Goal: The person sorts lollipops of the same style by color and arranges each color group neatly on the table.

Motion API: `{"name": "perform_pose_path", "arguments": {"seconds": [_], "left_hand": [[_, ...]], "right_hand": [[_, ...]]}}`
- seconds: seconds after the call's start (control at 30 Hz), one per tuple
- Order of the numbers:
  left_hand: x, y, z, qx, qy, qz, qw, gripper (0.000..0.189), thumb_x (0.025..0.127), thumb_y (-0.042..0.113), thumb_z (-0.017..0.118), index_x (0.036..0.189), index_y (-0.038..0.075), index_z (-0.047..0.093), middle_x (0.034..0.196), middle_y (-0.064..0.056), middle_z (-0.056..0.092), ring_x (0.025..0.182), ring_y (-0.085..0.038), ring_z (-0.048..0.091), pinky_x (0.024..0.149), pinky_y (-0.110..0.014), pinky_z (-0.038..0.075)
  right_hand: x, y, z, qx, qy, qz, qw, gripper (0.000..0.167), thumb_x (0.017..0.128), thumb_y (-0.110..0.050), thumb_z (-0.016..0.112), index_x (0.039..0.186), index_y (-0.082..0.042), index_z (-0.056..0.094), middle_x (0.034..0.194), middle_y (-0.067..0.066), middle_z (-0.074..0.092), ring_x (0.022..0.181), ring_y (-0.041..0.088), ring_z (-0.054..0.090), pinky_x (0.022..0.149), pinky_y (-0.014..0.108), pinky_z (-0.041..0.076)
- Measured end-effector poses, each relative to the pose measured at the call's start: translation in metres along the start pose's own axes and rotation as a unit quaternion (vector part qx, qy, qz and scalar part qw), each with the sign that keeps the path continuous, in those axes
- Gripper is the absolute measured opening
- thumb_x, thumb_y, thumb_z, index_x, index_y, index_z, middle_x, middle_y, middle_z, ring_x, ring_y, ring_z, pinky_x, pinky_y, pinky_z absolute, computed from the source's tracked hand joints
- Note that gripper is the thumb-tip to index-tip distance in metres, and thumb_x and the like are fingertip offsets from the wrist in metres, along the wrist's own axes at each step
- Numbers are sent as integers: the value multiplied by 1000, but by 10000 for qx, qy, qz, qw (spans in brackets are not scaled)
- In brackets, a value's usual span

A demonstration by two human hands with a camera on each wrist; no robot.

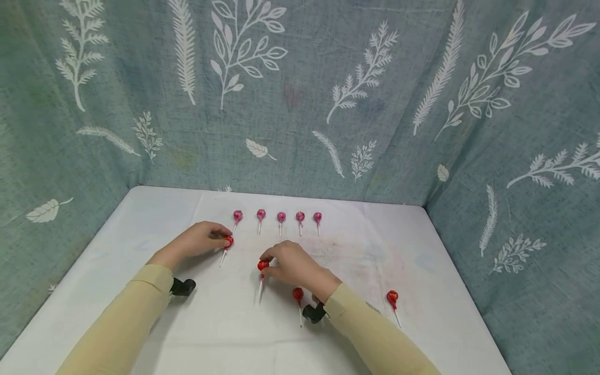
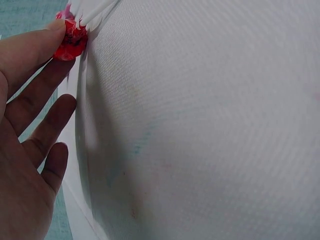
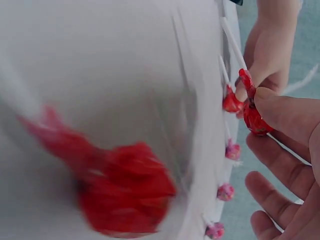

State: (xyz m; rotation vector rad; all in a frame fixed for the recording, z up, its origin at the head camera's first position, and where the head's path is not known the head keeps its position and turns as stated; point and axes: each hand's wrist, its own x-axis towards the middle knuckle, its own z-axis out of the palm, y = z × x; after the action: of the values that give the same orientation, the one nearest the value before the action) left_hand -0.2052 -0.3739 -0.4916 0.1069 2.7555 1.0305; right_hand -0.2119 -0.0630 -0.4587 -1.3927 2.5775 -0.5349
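In the head view my left hand (image 1: 200, 240) pinches the head of a red-wrapped lollipop (image 1: 228, 241), its white stick pointing down toward me. That same red lollipop (image 2: 71, 42) sits between thumb and fingers in the left wrist view. My right hand (image 1: 295, 264) pinches another red lollipop (image 1: 263, 265) by its wrapped head, a little right of and nearer than the left one. The right wrist view shows this lollipop (image 3: 255, 120) between thumb and fingertips. Just beyond my left hand lies a row of several pink-wrapped lollipops (image 1: 280, 216).
A red lollipop (image 1: 298, 294) lies beside my right wrist, and another red one (image 1: 392, 297) lies farther right. The white-covered table (image 1: 412, 245) is bounded by green leaf-patterned cloth (image 1: 290, 104) at the back and sides. Black wrist-worn devices (image 1: 184, 287) hang under both wrists.
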Motion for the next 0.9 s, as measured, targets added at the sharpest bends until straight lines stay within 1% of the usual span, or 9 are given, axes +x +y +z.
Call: {"name": "perform_pose_path", "arguments": {"seconds": [0.17,0.27,0.37,0.6,0.9], "left_hand": [[-1,0,-1,75,27,-3,10000,36,91,36,72,121,14,70,114,0,68,109,-25,61,95,-50,46],[-4,-1,-3,92,80,-19,9999,35,92,34,73,120,14,70,114,0,68,110,-25,61,95,-50,46],[-6,-1,-3,26,58,-30,10000,36,91,34,73,121,14,70,115,-1,68,110,-25,60,95,-50,46],[-6,1,-2,-54,72,-1,10000,36,91,34,73,121,13,70,114,-1,68,109,-24,61,96,-50,46],[-4,2,0,-89,40,-13,10000,35,92,32,73,121,13,70,113,-1,68,110,-25,60,97,-51,45]], "right_hand": [[20,-1,-6,127,-65,194,9997,28,89,-34,75,115,-22,74,101,-17,68,100,9,61,87,23,47],[32,-1,-7,201,-99,208,9995,27,90,-33,75,115,-22,74,100,-17,68,99,9,62,85,22,48],[42,0,-7,195,-78,292,9994,27,90,-32,75,114,-21,74,100,-15,68,99,10,63,85,22,48],[59,7,-2,102,-69,479,9988,28,91,-33,74,116,-20,73,103,-11,69,102,10,63,88,23,48],[77,14,1,233,-136,922,9954,30,89,-34,76,116,-21,73,101,-13,68,93,4,60,85,24,50]]}}
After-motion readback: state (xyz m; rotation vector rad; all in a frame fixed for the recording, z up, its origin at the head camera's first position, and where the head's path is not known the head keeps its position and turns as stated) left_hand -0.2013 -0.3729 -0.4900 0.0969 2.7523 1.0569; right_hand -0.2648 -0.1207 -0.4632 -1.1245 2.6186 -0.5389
